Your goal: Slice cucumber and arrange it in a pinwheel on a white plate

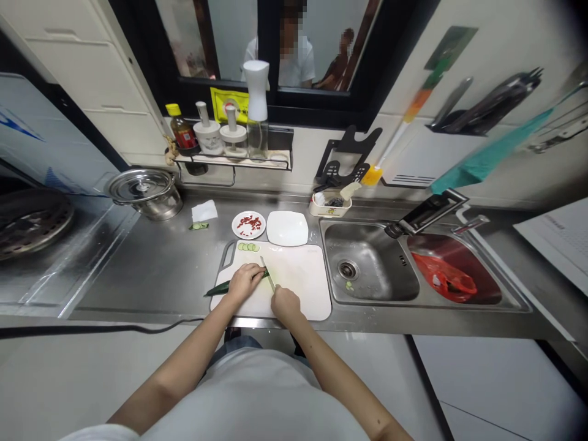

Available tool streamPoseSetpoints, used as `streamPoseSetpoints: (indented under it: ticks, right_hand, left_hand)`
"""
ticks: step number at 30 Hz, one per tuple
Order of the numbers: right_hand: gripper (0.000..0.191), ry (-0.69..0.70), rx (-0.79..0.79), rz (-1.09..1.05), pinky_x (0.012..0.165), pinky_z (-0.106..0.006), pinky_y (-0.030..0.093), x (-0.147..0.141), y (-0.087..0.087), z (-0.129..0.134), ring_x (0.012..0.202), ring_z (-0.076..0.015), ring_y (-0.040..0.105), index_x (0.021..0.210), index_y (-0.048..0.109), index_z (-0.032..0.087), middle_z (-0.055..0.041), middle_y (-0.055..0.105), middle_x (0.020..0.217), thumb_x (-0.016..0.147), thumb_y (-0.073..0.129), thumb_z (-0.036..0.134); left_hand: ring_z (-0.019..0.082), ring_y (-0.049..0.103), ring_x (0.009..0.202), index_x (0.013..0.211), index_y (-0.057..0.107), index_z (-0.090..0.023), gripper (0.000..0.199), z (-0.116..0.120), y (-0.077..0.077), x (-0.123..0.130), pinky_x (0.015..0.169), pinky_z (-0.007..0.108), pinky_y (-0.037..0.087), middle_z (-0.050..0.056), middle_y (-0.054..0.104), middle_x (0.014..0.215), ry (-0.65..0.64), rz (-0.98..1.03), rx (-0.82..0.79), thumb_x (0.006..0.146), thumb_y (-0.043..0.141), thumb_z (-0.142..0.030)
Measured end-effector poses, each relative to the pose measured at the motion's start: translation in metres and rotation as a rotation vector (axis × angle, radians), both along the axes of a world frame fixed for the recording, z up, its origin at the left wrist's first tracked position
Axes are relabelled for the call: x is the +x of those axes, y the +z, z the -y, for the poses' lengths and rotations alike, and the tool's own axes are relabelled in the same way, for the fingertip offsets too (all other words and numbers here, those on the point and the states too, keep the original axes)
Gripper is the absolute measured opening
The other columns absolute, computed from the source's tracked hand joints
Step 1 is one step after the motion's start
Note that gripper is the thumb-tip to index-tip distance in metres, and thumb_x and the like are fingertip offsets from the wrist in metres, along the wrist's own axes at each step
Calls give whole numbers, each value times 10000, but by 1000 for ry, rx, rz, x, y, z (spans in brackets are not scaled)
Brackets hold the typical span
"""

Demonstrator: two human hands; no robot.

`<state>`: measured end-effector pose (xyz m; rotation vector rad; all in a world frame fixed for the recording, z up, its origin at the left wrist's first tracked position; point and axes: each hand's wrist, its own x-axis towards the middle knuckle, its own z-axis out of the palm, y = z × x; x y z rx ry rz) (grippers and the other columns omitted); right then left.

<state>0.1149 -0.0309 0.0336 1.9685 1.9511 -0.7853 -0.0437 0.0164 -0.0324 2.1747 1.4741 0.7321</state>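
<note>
A dark green cucumber (pixel 218 288) lies across the left part of a white cutting board (pixel 307 282). My left hand (pixel 245 280) is closed over it near its right end. In my right hand (pixel 285 305) is a knife (pixel 269 274), its blade pointing away from me and standing beside the cucumber's right end. I cannot tell whether the blade touches it. Several cucumber slices (pixel 248 247) lie overlapping in a row at the board's upper left. Just behind the board are a small plate (pixel 236 225) of chopped red pieces and a white square plate (pixel 287 228).
To the right is a double sink (pixel 372 260) with a faucet (pixel 425 214) and a red plastic bag (pixel 443 278). A lidded steel pot (pixel 160 199) stands at the back left, near a white paper (pixel 204 211). A seasoning rack (pixel 234 162) hangs on the wall.
</note>
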Motion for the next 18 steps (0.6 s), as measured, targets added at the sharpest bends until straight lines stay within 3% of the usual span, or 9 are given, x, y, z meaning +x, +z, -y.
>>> streamPoseSetpoints:
  ticks: [8, 18]
  right_hand:
    - [342, 28, 21, 18, 818, -307, 468, 9, -1, 17, 1027, -240, 653, 1146, 593, 98, -186, 690, 1017, 932, 327, 109]
    - [353, 7, 52, -2, 817, -300, 466, -2, 0, -6, 1038, -242, 650, 1164, 587, 94, -174, 693, 1031, 936, 317, 108]
  left_hand:
    - [177, 588, 919, 994, 716, -244, 211, 1, 0, 3, 820, 299, 465, 37, 688, 992, 27, -7, 21, 921, 520, -272]
    - [179, 580, 932, 999, 711, -256, 200, 1, -3, 5, 818, 298, 457, 16, 689, 1000, 48, -5, 13, 912, 531, -252]
